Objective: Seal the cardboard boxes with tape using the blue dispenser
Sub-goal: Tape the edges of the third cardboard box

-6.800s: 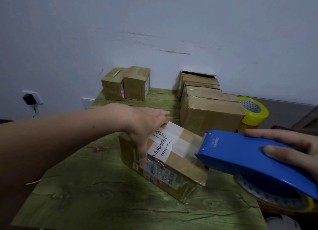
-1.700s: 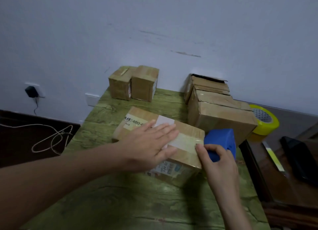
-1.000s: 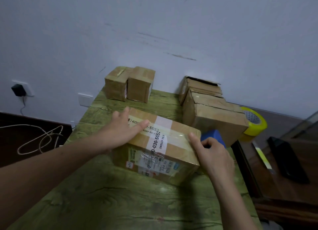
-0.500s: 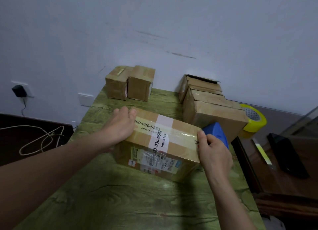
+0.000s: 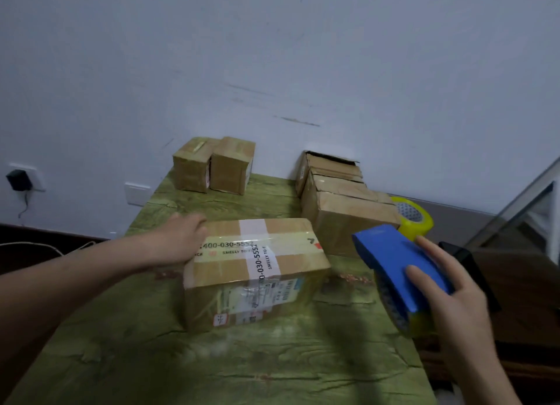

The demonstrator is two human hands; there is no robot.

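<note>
Right hand [image 5: 448, 286] grips blue tape dispenser [image 5: 394, 259], my fingers [image 5: 427, 280] across its top — yellow tape roll [image 5: 416, 219] behind. Left hand [image 5: 181, 238] touches taped box [image 5: 257, 271] at its end; finger curl unclear.

My bench [image 5: 272, 368] has a green, wood-grained top. Against my left hand [image 5: 181, 238], on its right, lies a taped box [image 5: 257, 271] bearing labels. Beyond that hand two small boxes [image 5: 215, 165] stand side by side at the far edge. Beyond my right hand [image 5: 451, 292] is a cluster of larger boxes [image 5: 339, 204].
</note>
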